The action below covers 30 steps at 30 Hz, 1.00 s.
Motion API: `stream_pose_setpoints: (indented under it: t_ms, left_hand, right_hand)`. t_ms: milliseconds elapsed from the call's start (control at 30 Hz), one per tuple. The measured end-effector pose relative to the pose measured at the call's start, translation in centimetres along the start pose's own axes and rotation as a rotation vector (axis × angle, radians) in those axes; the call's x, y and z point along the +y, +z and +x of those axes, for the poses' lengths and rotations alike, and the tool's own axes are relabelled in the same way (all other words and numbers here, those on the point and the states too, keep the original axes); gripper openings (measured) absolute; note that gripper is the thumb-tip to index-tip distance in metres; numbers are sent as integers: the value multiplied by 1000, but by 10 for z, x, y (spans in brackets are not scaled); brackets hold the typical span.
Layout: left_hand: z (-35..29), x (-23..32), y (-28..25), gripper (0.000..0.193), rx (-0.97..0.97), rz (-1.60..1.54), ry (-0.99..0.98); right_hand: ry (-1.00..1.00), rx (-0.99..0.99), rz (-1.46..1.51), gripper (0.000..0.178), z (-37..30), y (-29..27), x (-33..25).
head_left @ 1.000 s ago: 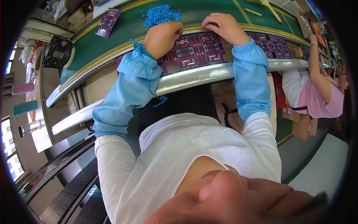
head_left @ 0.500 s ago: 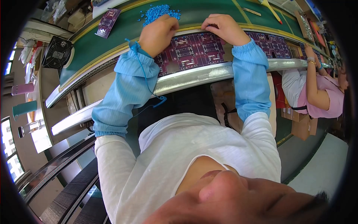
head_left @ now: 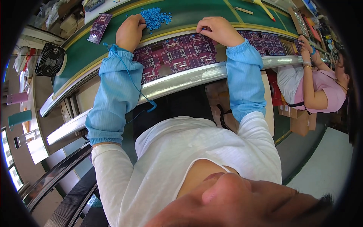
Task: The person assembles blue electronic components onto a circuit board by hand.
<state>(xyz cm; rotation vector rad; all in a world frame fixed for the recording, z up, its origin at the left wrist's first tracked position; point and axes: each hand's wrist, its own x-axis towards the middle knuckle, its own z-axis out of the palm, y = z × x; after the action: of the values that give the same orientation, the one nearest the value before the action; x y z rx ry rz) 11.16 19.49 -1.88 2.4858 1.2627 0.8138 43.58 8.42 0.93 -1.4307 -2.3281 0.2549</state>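
My left hand [head_left: 130,32] is at the left edge of a heap of small blue electronic components [head_left: 155,18]. Its thumb and fingers are pinched together, and whatever lies between them is too small to make out. Over the far edge of a purple circuit board panel [head_left: 189,53], my right hand [head_left: 220,32] has its fingers curled in a pinch, with a bit of blue showing at the fingertips. A blue coiled wrist cord [head_left: 124,66] hangs from my left wrist. Light blue sleeve covers are on both forearms.
The panels lie along a metal rail [head_left: 181,77] beside a green work surface [head_left: 87,55]. One loose purple board [head_left: 100,28] rests at the far left, near a black fan [head_left: 50,59]. A yellow-handled tool [head_left: 264,9] lies far right. A co-worker in pink [head_left: 319,89] handles a board.
My left hand has moved left from over the panel to the side of the blue heap. The right hand stays over the panel, its fingers now showing some blue. The whole view has shifted slightly.
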Motion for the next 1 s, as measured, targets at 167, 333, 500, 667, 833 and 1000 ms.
stream_pose_setpoints:
  t_ms: [167, 333, 500, 667, 833, 1000]
  left_hand:
    - [0, 8, -1, 10, 117, 25, 25]
    - [0, 5, -1, 8, 133, -69, 9]
    - [1, 4, -1, 8, 172, -87, 83]
    - [1, 7, -3, 8, 187, -105, 108]
    - [-2, 9, -3, 11, 190, -216, 104]
    - [-3, 26, -8, 11, 150, -324, -40]
  right_hand:
    - [34, -30, -96, 8, -1, 1, 1]
    - [38, -8, -168, 8, -2, 2, -6]
    - [42, -14, -238, 8, -1, 0, -11]
    - [-21, 50, -197, 8, -4, 3, -8]
    - [41, -11, -239, 8, 0, -1, -13]
    - [35, -8, -241, 8, -2, 0, -11]
